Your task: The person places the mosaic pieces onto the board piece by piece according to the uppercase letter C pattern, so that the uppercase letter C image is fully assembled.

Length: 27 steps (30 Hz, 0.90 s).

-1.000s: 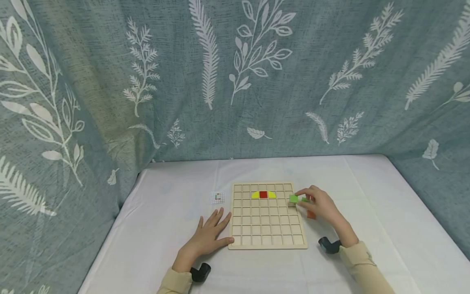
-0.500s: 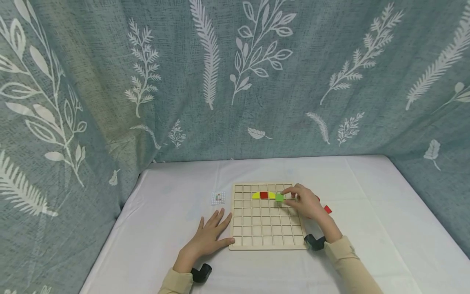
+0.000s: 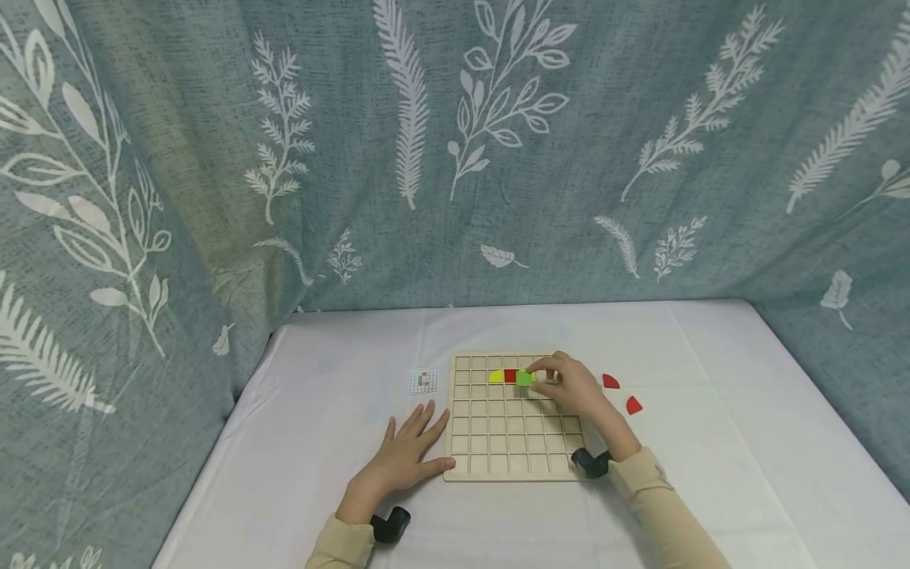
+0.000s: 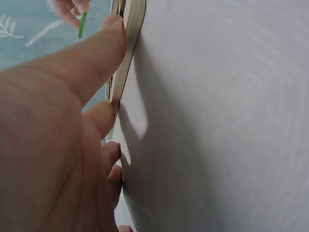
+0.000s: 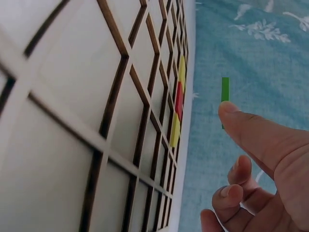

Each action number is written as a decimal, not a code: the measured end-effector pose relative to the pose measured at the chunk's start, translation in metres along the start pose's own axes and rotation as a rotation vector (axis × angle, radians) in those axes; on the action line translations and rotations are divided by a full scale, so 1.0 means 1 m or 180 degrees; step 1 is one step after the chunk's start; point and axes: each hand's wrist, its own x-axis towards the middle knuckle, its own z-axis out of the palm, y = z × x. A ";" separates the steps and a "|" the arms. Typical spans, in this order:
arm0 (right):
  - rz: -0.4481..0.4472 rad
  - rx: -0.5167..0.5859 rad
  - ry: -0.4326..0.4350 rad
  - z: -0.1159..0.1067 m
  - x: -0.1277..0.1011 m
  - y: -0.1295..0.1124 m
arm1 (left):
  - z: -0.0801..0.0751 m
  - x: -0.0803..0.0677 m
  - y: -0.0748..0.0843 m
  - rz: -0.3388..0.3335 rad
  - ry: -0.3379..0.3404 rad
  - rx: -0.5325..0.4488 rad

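Between thumb and fingertips my right hand [image 3: 573, 387] pinches a green square tile [image 3: 523, 379]. The right wrist view has this green tile edge-on, held a little above the wooden grid board [image 3: 512, 433]. In the board's upper rows lie a yellow rounded piece [image 3: 496, 377], a red square tile [image 3: 509, 376] and a second yellow piece [image 5: 175, 130], mostly covered by the green tile in the head view. My left hand [image 3: 401, 458] lies spread at the board's left side, thumb on the lower left corner and fingertips along the edge.
Two red quarter-round pieces [image 3: 634, 405] lie on the white tablecloth right of the board. A small printed grid card [image 3: 423, 381] is left of the board's upper corner. A leaf-patterned curtain [image 3: 455, 158] rises behind the table.
My right hand has carried the green tile leftward from the board's right edge to over the pieces in the upper rows. The red pieces have come into view. My left hand stays put.
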 end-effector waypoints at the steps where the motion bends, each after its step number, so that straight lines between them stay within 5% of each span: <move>1: 0.0011 0.0019 -0.0008 0.001 0.001 -0.001 | 0.000 0.000 0.000 0.0012 0.0008 -0.0007; 27: 0.0242 -0.0096 -0.0353 0.028 0.024 -0.018 | 0.000 0.001 0.001 0.0029 -0.0008 0.0033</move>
